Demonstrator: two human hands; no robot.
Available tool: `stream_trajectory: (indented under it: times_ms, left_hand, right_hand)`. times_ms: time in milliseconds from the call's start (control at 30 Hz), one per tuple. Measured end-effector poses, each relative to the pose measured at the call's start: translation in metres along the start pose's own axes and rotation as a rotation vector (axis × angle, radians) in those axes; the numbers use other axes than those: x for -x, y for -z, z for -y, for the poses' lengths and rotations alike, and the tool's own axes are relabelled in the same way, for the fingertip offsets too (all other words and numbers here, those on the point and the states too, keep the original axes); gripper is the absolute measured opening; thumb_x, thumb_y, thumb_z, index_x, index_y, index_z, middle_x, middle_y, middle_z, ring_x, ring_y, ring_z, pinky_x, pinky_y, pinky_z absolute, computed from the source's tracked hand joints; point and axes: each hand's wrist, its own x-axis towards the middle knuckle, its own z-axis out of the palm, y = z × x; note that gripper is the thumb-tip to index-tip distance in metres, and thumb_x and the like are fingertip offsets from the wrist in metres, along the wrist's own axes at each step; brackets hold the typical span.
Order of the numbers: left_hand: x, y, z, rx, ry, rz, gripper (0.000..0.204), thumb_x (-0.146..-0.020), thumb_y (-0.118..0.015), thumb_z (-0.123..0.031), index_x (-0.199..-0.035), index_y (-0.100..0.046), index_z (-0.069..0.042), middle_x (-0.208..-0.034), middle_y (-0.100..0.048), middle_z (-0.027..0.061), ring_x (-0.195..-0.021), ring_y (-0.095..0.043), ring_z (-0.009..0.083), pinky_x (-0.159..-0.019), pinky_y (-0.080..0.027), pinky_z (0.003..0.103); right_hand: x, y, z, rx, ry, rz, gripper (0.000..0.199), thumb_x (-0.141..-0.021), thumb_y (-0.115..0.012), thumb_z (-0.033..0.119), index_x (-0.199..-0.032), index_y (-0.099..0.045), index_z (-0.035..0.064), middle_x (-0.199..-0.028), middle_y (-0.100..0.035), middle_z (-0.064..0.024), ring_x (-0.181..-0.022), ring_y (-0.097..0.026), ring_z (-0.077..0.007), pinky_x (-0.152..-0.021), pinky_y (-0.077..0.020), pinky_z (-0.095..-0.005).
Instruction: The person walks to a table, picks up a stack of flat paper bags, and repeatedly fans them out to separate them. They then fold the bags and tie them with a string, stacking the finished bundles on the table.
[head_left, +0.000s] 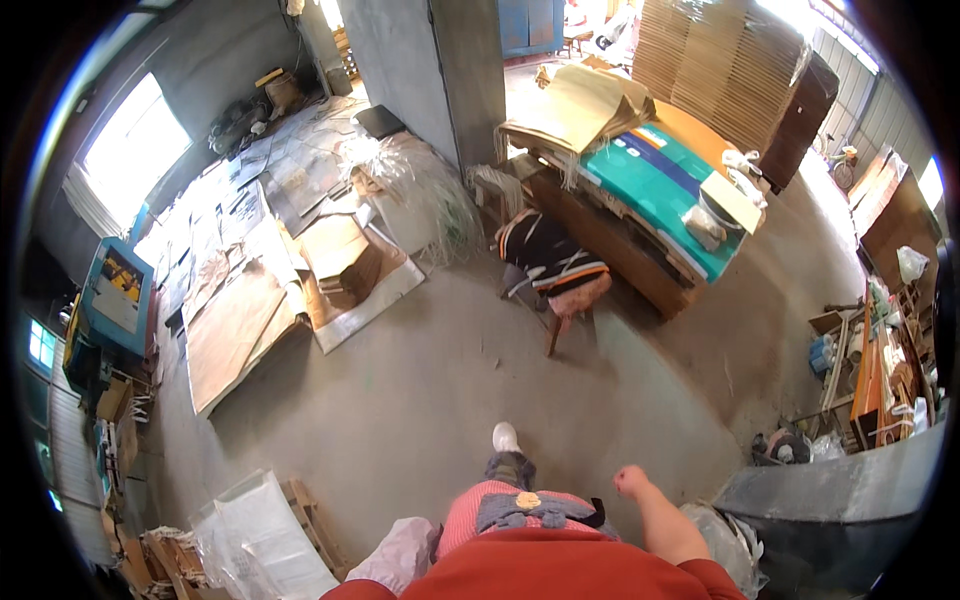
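Observation:
My right hand (629, 481) hangs out beside my body, over the bare floor. Its fingers are curled in, and nothing shows in them. It touches nothing. My left hand does not show; only a bit of red sleeve is visible on that side. One white shoe (505, 437) is forward on the floor below a red-and-white checked apron (480, 520). A wooden stool (553, 338) draped with dark striped cloth (550, 255) stands ahead of me.
A table with a green cover (650, 190) and brown paper (580, 105) stands ahead right, before stacked cardboard (700, 60). Cardboard sheets (240, 320) lie left, near a pillar (465, 80). Wood and scraps (870, 380) line the right; a white panel (265, 535) leans near left.

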Motion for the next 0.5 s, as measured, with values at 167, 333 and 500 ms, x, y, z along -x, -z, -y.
stream_trajectory:
  times_ms: [167,333,500]
  left_hand:
    - [-0.11,0.137,-0.111,-0.046,-0.204,-0.14,0.022,-0.075,-0.068,-0.026,-0.088,-0.069,-0.008,-0.08,-0.068,0.012,-0.076,-0.066,0.0259,-0.067,-0.052,0.039]
    - [-0.178,0.249,-0.208,0.038,-0.364,-0.233,0.022,-0.075,-0.068,-0.025,-0.088,-0.068,-0.007,-0.081,-0.068,0.0124,-0.077,-0.066,0.0266,-0.068,-0.053,0.039]
    - [-0.235,0.316,-0.296,0.084,-0.366,-0.336,0.022,-0.073,-0.07,-0.026,-0.088,-0.069,-0.009,-0.082,-0.068,0.0117,-0.079,-0.066,0.0268,-0.073,-0.053,0.039]
  right_hand:
    - [-0.027,0.001,-0.025,-0.008,-0.178,0.148,0.015,-0.072,-0.061,0.019,-0.068,-0.071,0.0086,-0.065,-0.067,-0.007,-0.056,-0.062,-0.018,-0.055,-0.0508,-0.0337]
    - [-0.041,0.015,0.007,-0.219,-0.416,0.245,0.031,-0.067,-0.071,0.036,-0.082,-0.072,0.008,-0.079,-0.069,-0.0131,-0.073,-0.067,-0.0241,-0.068,-0.0517,-0.035]
    - [-0.183,0.065,0.025,-0.219,-0.339,0.311,0.036,-0.067,-0.072,0.039,-0.088,-0.072,0.0082,-0.09,-0.069,-0.0148,-0.083,-0.066,-0.0266,-0.076,-0.0504,-0.036]
